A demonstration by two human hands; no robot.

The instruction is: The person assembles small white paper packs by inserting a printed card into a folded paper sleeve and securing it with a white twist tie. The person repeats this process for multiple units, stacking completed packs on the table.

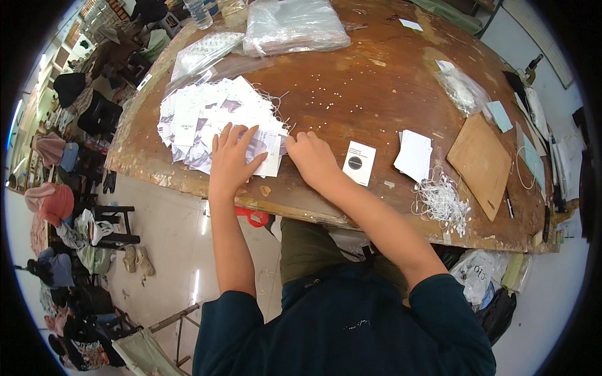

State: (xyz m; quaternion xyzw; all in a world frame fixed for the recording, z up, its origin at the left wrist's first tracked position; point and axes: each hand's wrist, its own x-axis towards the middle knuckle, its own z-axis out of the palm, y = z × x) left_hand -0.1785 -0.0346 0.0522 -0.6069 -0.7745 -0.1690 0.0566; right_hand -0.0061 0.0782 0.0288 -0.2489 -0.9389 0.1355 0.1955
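A large loose pile of white paper tags (pixel 187 122) with thin white strings lies at the left of the wooden table (pixel 326 69). My left hand (pixel 231 160) rests on the pile's near side, its fingers spread over the tags. Close against the pile's right edge is my right hand (pixel 311 156), fingers curled and closed beside a tag; what they grip is hidden. To its right lies a single white card with a black circle (pixel 360 163). Beyond that card sits a stack of white cards (pixel 414 153), with a tangled heap of white strings (pixel 441 202) touching its near end.
A brown board (pixel 480 161) and a dark pen (pixel 509 205) lie at the right. Clear plastic packs (pixel 295 28) and a water bottle (pixel 199 14) stand at the far side. A plastic bag (pixel 463 91) is far right. Small white dots scatter mid-table.
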